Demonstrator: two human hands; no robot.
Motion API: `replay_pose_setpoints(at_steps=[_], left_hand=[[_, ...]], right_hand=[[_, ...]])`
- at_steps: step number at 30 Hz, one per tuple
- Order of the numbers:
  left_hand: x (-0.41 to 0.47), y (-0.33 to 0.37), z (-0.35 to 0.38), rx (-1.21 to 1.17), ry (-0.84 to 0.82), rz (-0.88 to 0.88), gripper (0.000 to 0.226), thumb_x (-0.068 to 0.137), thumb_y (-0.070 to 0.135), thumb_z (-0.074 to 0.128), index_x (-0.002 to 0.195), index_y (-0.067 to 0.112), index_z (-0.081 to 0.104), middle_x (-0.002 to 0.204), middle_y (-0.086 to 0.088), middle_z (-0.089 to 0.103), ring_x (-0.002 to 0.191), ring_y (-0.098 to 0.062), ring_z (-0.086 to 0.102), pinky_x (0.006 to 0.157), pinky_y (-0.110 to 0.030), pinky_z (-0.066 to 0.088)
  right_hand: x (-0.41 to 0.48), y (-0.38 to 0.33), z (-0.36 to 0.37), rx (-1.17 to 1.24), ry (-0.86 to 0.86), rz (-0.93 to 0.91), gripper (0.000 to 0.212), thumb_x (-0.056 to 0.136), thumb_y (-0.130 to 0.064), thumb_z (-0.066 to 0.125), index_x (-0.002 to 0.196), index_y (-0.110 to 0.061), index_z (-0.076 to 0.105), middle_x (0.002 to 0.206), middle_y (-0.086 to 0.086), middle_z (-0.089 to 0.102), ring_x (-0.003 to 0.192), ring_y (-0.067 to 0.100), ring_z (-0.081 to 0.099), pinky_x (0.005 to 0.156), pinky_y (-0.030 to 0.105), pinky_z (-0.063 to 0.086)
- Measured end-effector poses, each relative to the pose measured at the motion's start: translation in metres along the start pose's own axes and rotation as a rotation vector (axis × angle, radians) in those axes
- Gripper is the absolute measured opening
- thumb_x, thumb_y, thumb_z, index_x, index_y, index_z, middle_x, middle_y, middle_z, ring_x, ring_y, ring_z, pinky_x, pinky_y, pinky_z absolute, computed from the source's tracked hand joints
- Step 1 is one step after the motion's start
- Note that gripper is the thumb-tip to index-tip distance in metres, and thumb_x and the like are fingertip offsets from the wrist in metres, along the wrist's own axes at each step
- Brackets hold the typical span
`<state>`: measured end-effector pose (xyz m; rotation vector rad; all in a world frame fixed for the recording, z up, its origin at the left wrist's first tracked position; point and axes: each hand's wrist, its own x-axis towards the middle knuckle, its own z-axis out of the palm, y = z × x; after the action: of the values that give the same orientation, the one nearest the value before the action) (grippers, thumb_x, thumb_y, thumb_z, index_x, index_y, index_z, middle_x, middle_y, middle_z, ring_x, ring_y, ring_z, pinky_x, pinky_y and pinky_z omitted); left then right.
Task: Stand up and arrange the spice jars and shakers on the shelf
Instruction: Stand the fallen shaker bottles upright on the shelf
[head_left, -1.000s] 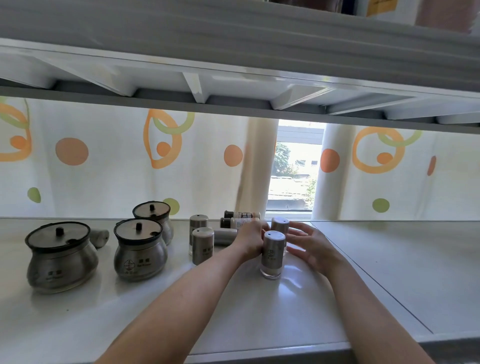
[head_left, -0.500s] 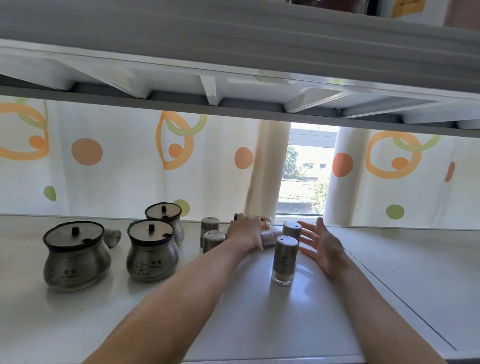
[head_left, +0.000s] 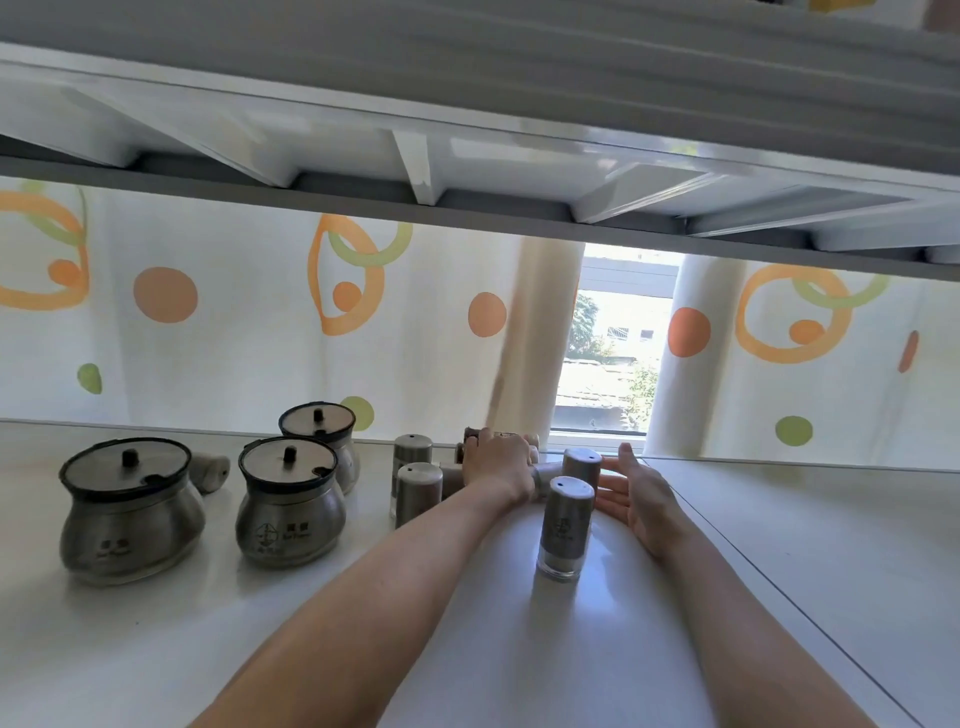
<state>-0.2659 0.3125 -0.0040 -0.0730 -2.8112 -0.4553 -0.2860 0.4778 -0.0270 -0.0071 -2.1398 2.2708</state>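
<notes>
Standing upright on the white shelf (head_left: 779, 597), a steel shaker with a clear glass base (head_left: 563, 527) sits nearest the camera, between the two forearms and touched by neither hand. Just behind it a second upright shaker (head_left: 582, 464) stands beside the open right hand (head_left: 641, 496), whose fingers are spread and flat, palm turned toward that shaker; whether the fingertips touch it cannot be told. The left hand (head_left: 498, 465) reaches further back, knuckles up, its fingers curled down over a cluster of small containers lying on their sides; a pale lying shaker (head_left: 545, 474) pokes out from under the wrist toward the right, and a dark-capped bottle (head_left: 475, 434) shows at the fingertips, but what exactly the fingers close around is hidden by the hand itself. To the left of that hand two more steel shakers stand upright, one in front (head_left: 418, 493) and one behind (head_left: 413, 449), close together. Further left come three round-bellied steel condiment jars with dark lids and knobs: a large one at the far left (head_left: 130, 514), a middle one (head_left: 288, 506) and a rear one (head_left: 322, 434) partly behind it. A pale rounded object (head_left: 210, 470) lies on its side behind the large jar. Behind the shelf hangs a white curtain with orange and green circles (head_left: 234, 322), parted at a bright window (head_left: 618, 353), and the underside of an upper shelf (head_left: 415, 130) spans the top.
</notes>
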Motion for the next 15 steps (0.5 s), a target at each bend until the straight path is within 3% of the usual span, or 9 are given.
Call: replay_pose_setpoints(at_steps=[4,8,15], left_hand=[[0.0,0.002,0.012,-0.167,0.017,-0.055,0.028,0.09,0.023,0.046,0.106,0.021,0.069,0.129,-0.01,0.058,0.136,-0.031,0.032,0.109,-0.038,0.028],[0.001,0.002,0.021,-0.27,0.056,-0.054,0.027,0.089,0.029,0.046,0.095,0.023,0.072,0.122,-0.007,0.065,0.136,-0.03,0.035,0.111,-0.042,0.025],[0.002,0.001,0.022,-0.242,0.085,-0.024,0.022,0.084,0.029,0.056,0.1,0.023,0.068,0.112,-0.003,0.068,0.119,-0.024,0.049,0.098,-0.035,0.028]], right_hand=[[0.005,0.001,-0.002,0.032,-0.014,0.047,0.053,0.1,-0.04,0.028,0.117,0.003,0.054,0.107,0.023,0.06,0.095,0.033,0.06,0.085,0.038,0.049],[0.004,0.0,-0.002,0.026,-0.046,0.03,0.045,0.101,-0.039,0.029,0.113,-0.004,0.056,0.094,0.015,0.064,0.085,0.025,0.062,0.072,0.032,0.051],[-0.001,-0.002,-0.001,-0.063,-0.065,-0.073,0.036,0.099,-0.044,0.032,0.104,-0.027,0.063,0.11,0.006,0.064,0.097,0.019,0.063,0.073,0.03,0.05]])
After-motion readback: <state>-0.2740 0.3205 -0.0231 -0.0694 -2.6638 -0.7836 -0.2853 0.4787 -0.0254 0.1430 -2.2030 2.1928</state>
